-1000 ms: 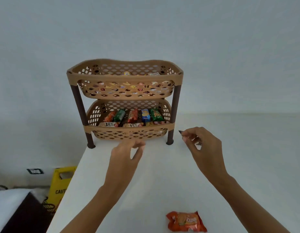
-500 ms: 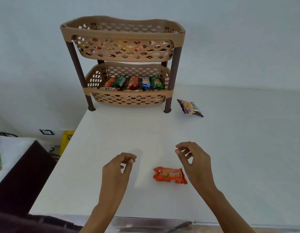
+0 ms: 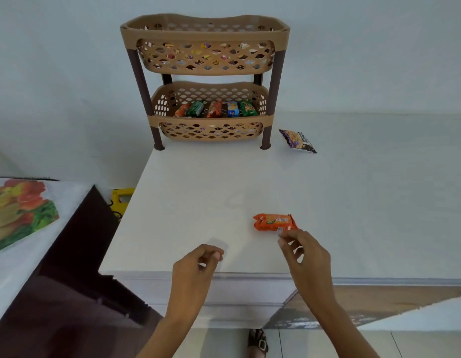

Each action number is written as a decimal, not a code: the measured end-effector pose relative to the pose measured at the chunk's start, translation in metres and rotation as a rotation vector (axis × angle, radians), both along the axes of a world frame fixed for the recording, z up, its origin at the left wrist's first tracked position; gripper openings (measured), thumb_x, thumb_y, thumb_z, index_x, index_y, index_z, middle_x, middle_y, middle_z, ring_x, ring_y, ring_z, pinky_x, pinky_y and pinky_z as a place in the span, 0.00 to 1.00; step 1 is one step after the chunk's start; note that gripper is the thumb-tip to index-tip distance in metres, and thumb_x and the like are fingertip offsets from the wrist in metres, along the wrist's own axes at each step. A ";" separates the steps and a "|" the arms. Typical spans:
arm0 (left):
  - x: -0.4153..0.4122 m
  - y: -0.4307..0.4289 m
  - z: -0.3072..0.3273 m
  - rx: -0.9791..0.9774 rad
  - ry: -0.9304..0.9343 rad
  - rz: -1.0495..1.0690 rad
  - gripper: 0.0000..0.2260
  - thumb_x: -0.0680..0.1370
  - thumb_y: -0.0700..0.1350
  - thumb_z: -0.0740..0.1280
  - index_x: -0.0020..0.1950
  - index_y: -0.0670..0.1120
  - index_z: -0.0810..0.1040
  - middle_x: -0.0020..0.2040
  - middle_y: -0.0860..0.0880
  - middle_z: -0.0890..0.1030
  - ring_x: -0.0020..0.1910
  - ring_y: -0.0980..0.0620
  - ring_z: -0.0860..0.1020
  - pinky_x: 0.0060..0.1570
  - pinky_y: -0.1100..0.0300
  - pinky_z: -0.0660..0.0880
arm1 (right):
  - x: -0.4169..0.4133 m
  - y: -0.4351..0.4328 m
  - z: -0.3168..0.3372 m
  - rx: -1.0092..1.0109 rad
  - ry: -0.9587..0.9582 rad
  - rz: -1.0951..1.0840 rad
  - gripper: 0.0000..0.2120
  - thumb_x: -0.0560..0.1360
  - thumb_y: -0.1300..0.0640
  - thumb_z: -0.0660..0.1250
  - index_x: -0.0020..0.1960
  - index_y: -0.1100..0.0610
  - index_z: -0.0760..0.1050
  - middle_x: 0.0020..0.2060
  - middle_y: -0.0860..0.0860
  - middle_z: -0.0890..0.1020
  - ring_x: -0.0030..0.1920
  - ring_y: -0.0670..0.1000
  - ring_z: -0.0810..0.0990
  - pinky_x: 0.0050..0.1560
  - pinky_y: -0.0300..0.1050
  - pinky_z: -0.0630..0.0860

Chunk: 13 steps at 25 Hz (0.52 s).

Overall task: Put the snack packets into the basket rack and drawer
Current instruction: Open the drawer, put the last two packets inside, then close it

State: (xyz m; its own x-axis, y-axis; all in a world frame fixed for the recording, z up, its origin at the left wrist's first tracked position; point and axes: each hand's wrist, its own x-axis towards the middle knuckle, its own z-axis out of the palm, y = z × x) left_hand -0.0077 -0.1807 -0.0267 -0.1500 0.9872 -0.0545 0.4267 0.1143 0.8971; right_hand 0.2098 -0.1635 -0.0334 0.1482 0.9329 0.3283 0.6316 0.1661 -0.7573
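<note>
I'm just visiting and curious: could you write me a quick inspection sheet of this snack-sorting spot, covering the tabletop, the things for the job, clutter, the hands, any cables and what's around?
Surface: white table, mostly bare.
Job's things: two-tier basket rack at the far edge, packets in both tiers; orange packet lying near the front; purple packet lying right of the rack, apart from it. No drawer can be made out.
Clutter: nothing seen on the table.
Hands: left hand loosely curled, holding nothing; right hand with fingertips at the orange packet's near corner, not gripping it yet.
Cables: nothing seen.
Surroundings: plain wall; a fruit-print cloth on a dark stand at left; yellow object beside the table; a sandalled foot below.
</note>
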 end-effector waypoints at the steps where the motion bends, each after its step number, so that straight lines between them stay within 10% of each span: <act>1: -0.005 -0.011 -0.005 -0.049 -0.025 0.006 0.08 0.77 0.44 0.65 0.42 0.54 0.81 0.38 0.58 0.84 0.41 0.62 0.79 0.41 0.72 0.73 | -0.008 -0.012 -0.005 -0.025 0.009 0.010 0.03 0.75 0.57 0.68 0.48 0.51 0.78 0.40 0.43 0.80 0.39 0.44 0.78 0.39 0.32 0.73; 7: -0.015 -0.049 -0.039 -0.368 -0.425 0.179 0.07 0.78 0.45 0.65 0.48 0.42 0.80 0.45 0.45 0.83 0.46 0.46 0.81 0.49 0.55 0.78 | -0.029 -0.054 -0.041 -0.402 0.182 0.022 0.02 0.76 0.53 0.66 0.47 0.51 0.76 0.40 0.43 0.82 0.39 0.45 0.80 0.38 0.33 0.76; 13: -0.002 -0.035 -0.056 -0.458 -0.958 0.305 0.09 0.78 0.46 0.63 0.53 0.42 0.77 0.48 0.46 0.80 0.52 0.47 0.78 0.53 0.55 0.74 | -0.023 -0.047 -0.060 -0.879 0.916 0.026 0.14 0.76 0.53 0.65 0.54 0.63 0.74 0.47 0.57 0.81 0.40 0.54 0.81 0.38 0.43 0.80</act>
State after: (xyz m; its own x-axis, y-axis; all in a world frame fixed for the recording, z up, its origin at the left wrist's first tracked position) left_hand -0.0099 -0.2160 -0.0829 -0.0844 0.7726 -0.6292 -0.5251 0.5022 0.6871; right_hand 0.1873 -0.2104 -0.0934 -0.0292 0.7897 -0.6128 -0.1757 -0.6076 -0.7746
